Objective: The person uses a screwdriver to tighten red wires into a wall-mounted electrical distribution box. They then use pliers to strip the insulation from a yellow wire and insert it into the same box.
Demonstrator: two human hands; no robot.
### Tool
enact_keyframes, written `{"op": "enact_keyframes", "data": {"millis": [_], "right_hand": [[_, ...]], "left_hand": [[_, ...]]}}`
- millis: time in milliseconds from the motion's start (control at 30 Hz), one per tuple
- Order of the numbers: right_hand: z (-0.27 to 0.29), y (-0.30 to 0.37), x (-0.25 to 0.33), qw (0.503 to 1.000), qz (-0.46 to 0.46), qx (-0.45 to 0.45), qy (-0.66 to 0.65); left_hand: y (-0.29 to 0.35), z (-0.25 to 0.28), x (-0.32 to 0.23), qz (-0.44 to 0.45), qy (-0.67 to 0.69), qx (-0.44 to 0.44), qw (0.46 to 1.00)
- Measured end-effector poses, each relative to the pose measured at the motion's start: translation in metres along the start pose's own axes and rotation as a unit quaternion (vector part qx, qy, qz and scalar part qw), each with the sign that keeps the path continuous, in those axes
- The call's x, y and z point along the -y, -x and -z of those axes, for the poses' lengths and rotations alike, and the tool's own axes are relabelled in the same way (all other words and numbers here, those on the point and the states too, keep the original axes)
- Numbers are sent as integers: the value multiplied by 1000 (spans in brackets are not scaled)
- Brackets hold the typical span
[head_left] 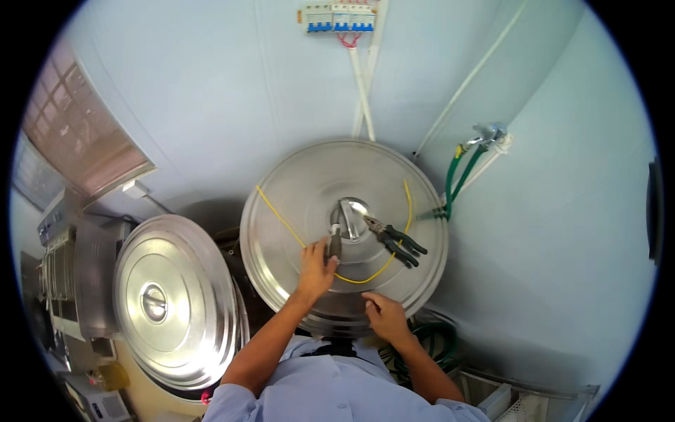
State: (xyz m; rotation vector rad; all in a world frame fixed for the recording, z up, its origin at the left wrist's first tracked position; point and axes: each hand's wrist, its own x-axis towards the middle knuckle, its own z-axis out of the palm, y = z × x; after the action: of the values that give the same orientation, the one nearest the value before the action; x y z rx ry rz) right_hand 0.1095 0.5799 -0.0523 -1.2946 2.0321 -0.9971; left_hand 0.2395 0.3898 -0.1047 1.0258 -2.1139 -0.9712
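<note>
My left hand (316, 271) is closed round the dark handle of a slim hand tool (336, 243). The tool lies over a large round steel lid (302, 169), its metal end beside the lid's grip (349, 219); its exact kind is unclear. A yellow wire (281, 221) curves across the lid in a wide U, passing by my left hand. Dark-handled combination pliers (394, 240) rest right of the grip, across the wire. At the lid's near edge, my right hand (387, 320) has its fingers curled in; whatever they hold, if anything, is hidden.
A second steel lid (179, 302) covers a vessel at the left. Green hose (453, 183) hangs from a tap (490, 132) on the right wall, with more hose (436, 344) coiled low by my right arm. Circuit breakers (341, 17) with exposed red wires sit high on the wall.
</note>
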Motion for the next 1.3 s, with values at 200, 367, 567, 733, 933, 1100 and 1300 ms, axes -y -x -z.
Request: {"op": "enact_keyframes", "data": {"millis": [200, 367, 567, 733, 933, 1100, 1300], "right_hand": [[12, -4, 0, 998, -50, -32, 20], [45, -46, -22, 944, 61, -206, 251], [64, -103, -52, 926, 10, -84, 367], [61, -116, -53, 925, -45, -34, 375], [55, -118, -53, 939, -110, -94, 313], [60, -78, -59, 956, -46, -285, 45], [56, -24, -34, 879, -74, -214, -419]], "left_hand": [[8, 14, -13, -18, 18, -12, 1000], [20, 30, -21, -61, -30, -24, 997], [27, 25, -38, -93, -30, 30, 995], [32, 2, -39, -163, -52, 87, 981], [32, -42, -56, -179, -140, 156, 961], [25, -56, -63, -186, -217, 156, 946], [23, -66, -57, -198, -228, 138, 943]]}}
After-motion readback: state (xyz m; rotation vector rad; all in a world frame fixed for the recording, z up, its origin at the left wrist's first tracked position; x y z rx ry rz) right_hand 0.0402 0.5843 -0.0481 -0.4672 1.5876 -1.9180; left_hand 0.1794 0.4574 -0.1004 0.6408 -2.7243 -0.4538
